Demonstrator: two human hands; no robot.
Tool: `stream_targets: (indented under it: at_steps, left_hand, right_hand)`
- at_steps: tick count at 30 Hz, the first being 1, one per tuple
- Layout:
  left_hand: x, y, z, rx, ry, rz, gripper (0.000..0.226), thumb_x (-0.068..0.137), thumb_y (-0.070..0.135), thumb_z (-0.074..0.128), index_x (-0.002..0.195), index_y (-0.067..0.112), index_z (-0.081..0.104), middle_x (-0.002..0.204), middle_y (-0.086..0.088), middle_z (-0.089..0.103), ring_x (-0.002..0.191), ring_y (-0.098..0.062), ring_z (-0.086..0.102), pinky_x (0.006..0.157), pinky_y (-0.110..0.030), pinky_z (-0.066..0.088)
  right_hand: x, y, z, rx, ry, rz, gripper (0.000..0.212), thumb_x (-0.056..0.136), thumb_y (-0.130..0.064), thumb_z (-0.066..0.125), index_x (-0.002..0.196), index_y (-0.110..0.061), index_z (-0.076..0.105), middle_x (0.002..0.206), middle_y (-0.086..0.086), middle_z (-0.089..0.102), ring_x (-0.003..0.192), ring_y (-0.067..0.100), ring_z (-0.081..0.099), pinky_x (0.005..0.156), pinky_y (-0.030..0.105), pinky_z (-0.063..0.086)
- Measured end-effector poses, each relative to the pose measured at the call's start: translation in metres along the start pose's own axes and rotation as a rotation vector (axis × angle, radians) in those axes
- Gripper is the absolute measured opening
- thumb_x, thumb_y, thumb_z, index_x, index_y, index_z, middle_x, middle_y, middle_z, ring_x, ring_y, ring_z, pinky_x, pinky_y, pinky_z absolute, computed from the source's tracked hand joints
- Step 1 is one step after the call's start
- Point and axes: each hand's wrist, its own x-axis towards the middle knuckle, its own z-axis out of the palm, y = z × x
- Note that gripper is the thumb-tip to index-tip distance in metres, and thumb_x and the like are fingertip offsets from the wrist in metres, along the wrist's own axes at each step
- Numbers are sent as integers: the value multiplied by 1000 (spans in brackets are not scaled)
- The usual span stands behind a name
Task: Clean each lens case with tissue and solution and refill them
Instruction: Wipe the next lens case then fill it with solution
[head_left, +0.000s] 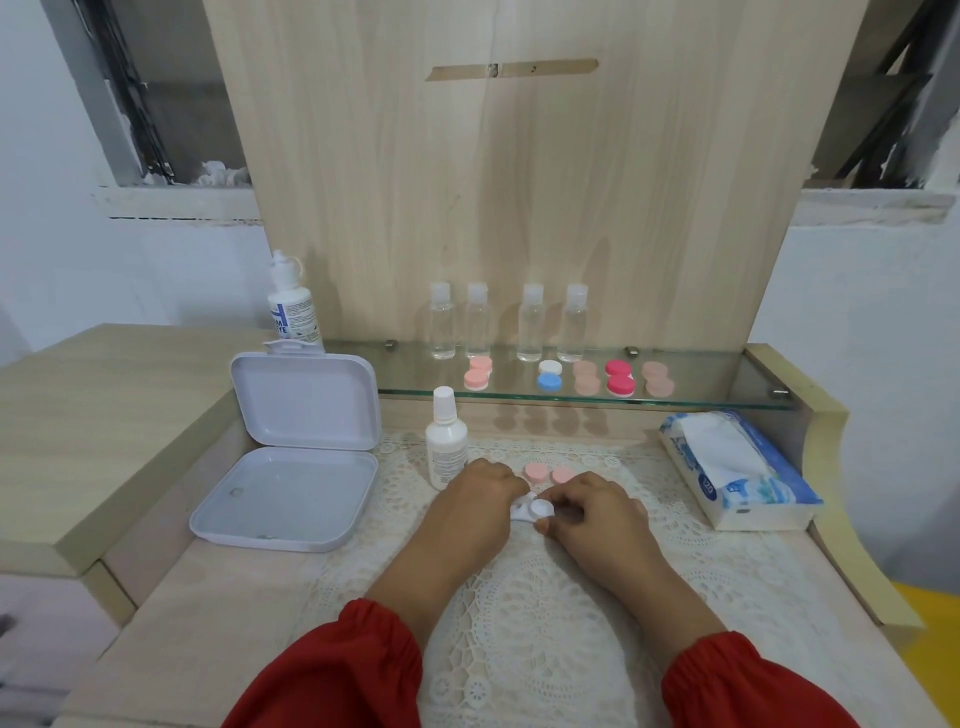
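The white lens case (530, 510) sits on the lace mat (519, 623), right between both hands, its long axis running roughly left to right, slightly tilted. The left hand (475, 499) curls over the case's left end, fingers bent and gripping it there. The right hand (597, 512) comes in from the case's right, thumb and fingertips pinching at the right-hand well; whether tissue is tucked in there, I cannot tell. The case looks bare and white, caps off: two pink caps (548, 474) lie just behind it. Left of the case stands the white solution bottle (445, 444), upright, capped. Well to the case's right lies the tissue pack (737, 467). Behind it, more lens cases (621, 378) line the glass shelf (727, 402).
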Motion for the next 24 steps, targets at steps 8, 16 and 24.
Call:
stream_targets:
  at_steps: [8,16,24]
  left_hand:
    - [-8,-3,2,18,24,-94,36,86,-3,43,115,10,60,113,-5,52,105,-20,44,81,-22,31]
    - [-23,2,3,-69,234,-151,32,88,-1,45,113,8,65,105,-5,57,100,-20,52,85,-22,39]
    - [-13,15,9,-117,216,-97,19,94,20,56,97,7,70,100,-5,54,94,-20,48,83,-29,41]
  right_hand:
    - [0,0,1,-30,1,2,23,84,-41,66,107,-38,67,106,-18,56,106,6,48,91,30,27]
    - [0,-1,-1,-20,-13,-3,21,85,-39,64,106,-38,67,108,-18,55,108,7,46,93,31,26]
    - [-1,-1,-1,-5,-6,-6,18,85,-41,65,103,-39,67,108,-19,56,109,6,45,96,31,26]
